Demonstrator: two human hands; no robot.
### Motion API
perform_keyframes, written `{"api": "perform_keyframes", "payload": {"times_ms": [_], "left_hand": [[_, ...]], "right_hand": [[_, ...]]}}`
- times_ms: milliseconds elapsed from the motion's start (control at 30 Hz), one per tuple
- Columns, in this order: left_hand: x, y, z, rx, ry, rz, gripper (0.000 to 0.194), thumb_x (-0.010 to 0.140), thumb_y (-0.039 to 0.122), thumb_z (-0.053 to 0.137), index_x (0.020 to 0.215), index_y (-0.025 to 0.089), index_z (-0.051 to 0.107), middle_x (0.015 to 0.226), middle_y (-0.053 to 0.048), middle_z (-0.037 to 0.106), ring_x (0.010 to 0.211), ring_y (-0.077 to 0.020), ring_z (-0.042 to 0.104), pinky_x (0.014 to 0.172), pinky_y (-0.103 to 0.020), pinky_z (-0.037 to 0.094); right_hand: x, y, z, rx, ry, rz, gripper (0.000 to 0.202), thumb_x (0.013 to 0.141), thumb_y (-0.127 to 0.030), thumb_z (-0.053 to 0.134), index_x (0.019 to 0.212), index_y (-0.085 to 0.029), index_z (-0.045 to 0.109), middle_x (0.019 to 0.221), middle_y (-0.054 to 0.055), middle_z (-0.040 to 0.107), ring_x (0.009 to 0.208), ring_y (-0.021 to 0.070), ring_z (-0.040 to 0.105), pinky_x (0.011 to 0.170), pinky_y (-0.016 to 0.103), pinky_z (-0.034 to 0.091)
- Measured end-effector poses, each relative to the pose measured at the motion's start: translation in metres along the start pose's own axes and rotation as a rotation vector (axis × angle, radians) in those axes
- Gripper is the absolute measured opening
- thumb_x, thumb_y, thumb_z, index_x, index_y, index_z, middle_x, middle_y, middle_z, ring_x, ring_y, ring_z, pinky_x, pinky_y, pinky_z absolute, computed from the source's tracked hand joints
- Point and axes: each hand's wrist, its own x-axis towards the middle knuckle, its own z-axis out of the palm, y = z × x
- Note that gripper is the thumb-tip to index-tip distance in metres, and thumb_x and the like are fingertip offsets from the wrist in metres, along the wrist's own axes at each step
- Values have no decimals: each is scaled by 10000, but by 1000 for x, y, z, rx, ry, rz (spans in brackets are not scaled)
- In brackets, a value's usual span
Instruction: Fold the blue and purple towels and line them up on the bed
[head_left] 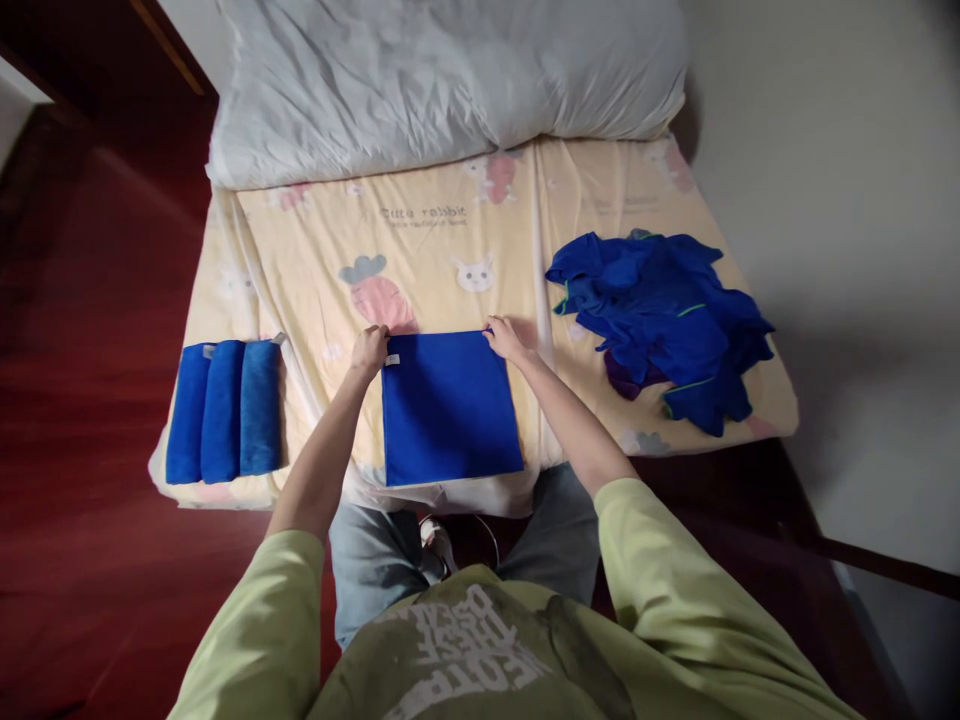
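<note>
Green shirt (pixel 450 640) nearest; blue cloth (pixel 450 415) flat at bed's (pixel 315 250) near edge.
Left hand (pixel 370 350), right hand (pixel 508 340) apart, pinching its far corners, seemingly keeping it square. Smooth, squarish, white tag (pixel 393 360) far left. Rolls (pixel 221 415) left, pile (pixel 675 300) right, likely kept from mixing.
</note>
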Motion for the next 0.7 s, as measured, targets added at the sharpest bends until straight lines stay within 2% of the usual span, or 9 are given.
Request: {"api": "perform_keyframes", "payload": {"times_ms": [100,200,300,400,567,700], "left_hand": [[3,-5,3,-37,-25,45,273,894,147,546,1065,144,760,1083,-140,720,1035,-258,663,950,-346,523],[8,-11,0,-41,-52,68,225,831,186,626,988,153,784,988,-112,736,1016,-266,668,999,-367,512],[12,-17,-8,-84,-99,26,168,813,267,682,891,168,794,906,-86,752,962,-269,692,961,-356,525],[13,-19,-16,-198,-113,-82,205,832,321,681,890,168,805,885,-70,775,915,-254,715,908,-318,536],[9,-15,-17,-330,3,-253,277,840,304,672,999,130,817,976,-89,798,983,-251,718,931,-298,541],[17,-11,-6,-379,76,-321,343,874,289,650,1122,106,800,1056,-118,792,1025,-255,724,953,-299,540]], "right_hand": [[1,2,0,44,30,0,195,903,-255,717,1079,-173,719,1154,134,707,1137,291,659,1124,514,485],[1,3,-4,92,14,109,239,832,-211,787,1063,-167,743,1164,134,728,1151,290,683,1139,518,479],[3,4,-9,264,-53,228,246,767,-160,830,1003,-152,761,1044,109,778,1036,258,733,1045,452,553],[4,8,-14,468,-72,319,206,737,-158,853,919,-131,760,963,104,794,928,233,747,935,395,597],[6,13,-12,590,51,389,167,764,-253,842,855,-137,762,885,90,795,831,222,745,851,362,609],[14,16,-2,517,161,380,199,805,-327,799,869,-141,777,931,112,803,873,235,748,874,360,602]]}}
